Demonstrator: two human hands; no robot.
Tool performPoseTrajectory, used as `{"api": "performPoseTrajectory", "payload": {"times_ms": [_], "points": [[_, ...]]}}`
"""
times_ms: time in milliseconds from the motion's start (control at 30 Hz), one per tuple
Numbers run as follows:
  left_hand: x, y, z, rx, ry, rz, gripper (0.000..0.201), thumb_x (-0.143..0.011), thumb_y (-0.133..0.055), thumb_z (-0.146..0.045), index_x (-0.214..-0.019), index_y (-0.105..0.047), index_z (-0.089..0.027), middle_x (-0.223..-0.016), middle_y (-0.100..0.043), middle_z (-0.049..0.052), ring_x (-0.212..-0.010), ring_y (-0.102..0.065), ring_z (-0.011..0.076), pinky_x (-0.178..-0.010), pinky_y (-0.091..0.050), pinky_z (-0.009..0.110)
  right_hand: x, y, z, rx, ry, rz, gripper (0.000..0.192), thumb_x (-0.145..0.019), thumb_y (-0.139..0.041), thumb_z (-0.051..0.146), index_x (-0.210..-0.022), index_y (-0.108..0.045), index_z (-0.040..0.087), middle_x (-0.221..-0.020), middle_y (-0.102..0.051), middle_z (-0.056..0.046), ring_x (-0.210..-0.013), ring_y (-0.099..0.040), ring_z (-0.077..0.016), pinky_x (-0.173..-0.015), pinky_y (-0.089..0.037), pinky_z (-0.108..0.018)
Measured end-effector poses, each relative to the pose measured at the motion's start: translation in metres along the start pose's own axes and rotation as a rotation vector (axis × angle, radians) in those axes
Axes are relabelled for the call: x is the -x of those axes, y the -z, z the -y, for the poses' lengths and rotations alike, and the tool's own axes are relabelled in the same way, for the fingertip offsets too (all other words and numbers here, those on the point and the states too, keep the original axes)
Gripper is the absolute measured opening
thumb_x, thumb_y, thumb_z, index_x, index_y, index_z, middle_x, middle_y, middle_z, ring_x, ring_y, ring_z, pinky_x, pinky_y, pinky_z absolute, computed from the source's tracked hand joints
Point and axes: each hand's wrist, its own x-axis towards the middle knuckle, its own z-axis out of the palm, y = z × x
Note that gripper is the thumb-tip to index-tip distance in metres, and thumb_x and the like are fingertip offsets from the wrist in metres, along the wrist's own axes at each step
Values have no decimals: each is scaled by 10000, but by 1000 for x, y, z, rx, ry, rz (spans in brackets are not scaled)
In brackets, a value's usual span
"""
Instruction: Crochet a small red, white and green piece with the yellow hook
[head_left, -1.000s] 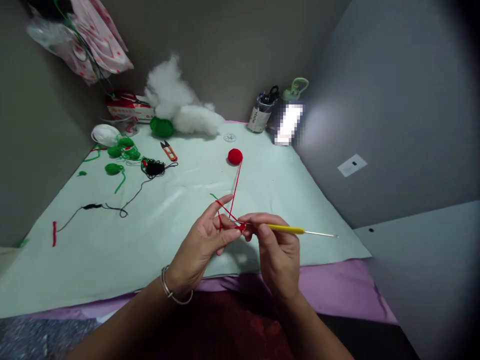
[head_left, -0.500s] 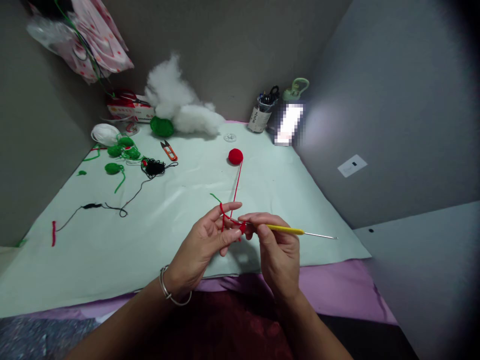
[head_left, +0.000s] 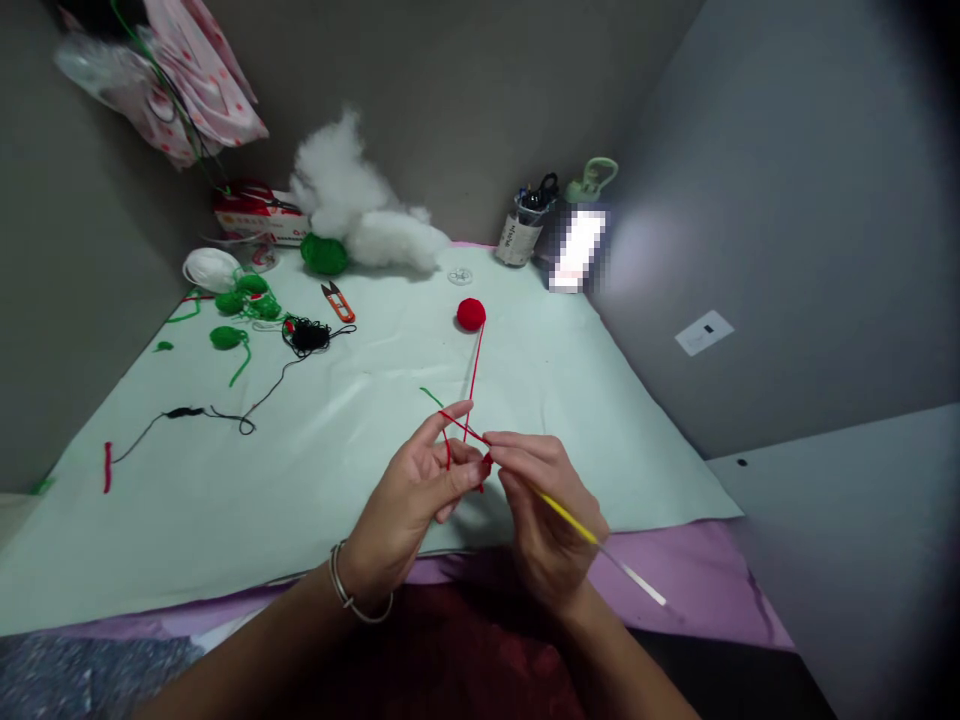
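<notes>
My left hand [head_left: 431, 475] pinches a small piece of red crochet work [head_left: 486, 466] between thumb and fingers. Red yarn [head_left: 474, 370] loops over its raised index finger and runs back to a red yarn ball [head_left: 471, 315] on the table. In my right hand [head_left: 555, 505] is a crochet hook [head_left: 566, 515] with a yellow handle, held like a pen and slanting down to the right. The working tip of the hook is hidden by my fingers at the red piece. A short green strand [head_left: 431, 396] shows just beyond my left index finger.
Orange thread snips [head_left: 339, 301], a tangle of black yarn [head_left: 309, 336] and green yarn pieces [head_left: 226, 338] lie to the left. White stuffing [head_left: 394, 238] is heaped at the back beside a green yarn ball [head_left: 324, 254]. A pen cup [head_left: 519, 238] stands at the back right, near a grey wall.
The crochet hook has swung from nearly level to slanting, its rear end lower and nearer me. My right hand has turned with it, and my left index finger has shifted slightly left.
</notes>
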Motion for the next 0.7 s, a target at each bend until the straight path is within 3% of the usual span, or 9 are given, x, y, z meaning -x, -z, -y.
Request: {"api": "performPoseTrajectory", "payload": {"times_ms": [167, 267, 400, 500, 600, 700], "points": [[0, 0, -10, -8, 39, -3, 618, -806, -871, -265, -1370, -635, -170, -857, -664, 18, -609, -407, 69, -490, -243, 203, -8, 7, -4, -440, -345, 0, 162, -1024, -597, 249, -1016, -759, 251, -953, -789, -42, -766, -707, -168, -715, -609, -336], [0, 3, -11, -67, 2, -20, 552, -822, -856, -291, -1333, -674, -187, -836, -654, 8, -580, -382, 72, -486, -250, 220, -10, 13, -4, -446, -368, 37, 180, -1043, -559, 258, -1014, -735, 228, -943, -781, -50, -724, -700, -158, -690, -605, -329], [-2, 9, -7, -208, -127, -69, 483, -843, -841, -301, -1297, -701, -213, -788, -654, -3, -626, -466, 109, -510, -314, 236, -11, 22, 3, -157, -100, 166, 225, -1036, -523, 146, -1131, -705, 235, -1018, -784, -62, -849, -734, -182, -763, -620, -362], [-2, 11, -6, -311, -204, -137, 468, -822, -854, -247, -1268, -713, -217, -774, -675, -9, -660, -515, 127, -628, -413, 261, -10, 24, 4, 135, 171, 265, 290, -1007, -545, 112, -1241, -670, 229, -1069, -797, -92, -947, -757, -217, -776, -642, -384], [-2, 11, -5, -294, -193, -123, 517, -816, -859, -252, -1302, -688, -207, -769, -681, -6, -693, -548, 141, -693, -443, 278, -8, 22, 1, 316, 372, 275, 361, -982, -583, 93, -1322, -652, 191, -1110, -789, -133, -1008, -760, -234, -787, -659, -371], [-1, 10, -4, -122, -90, -33, 585, -801, -877, -300, -1334, -660, -194, -790, -674, -3, -641, -505, 112, -562, -355, 236, -4, 17, -2, 409, 424, 267, 395, -955, -627, 65, -1329, -678, 181, -1142, -754, -143, -1084, -733, -243, -867, -650, -378]]}}
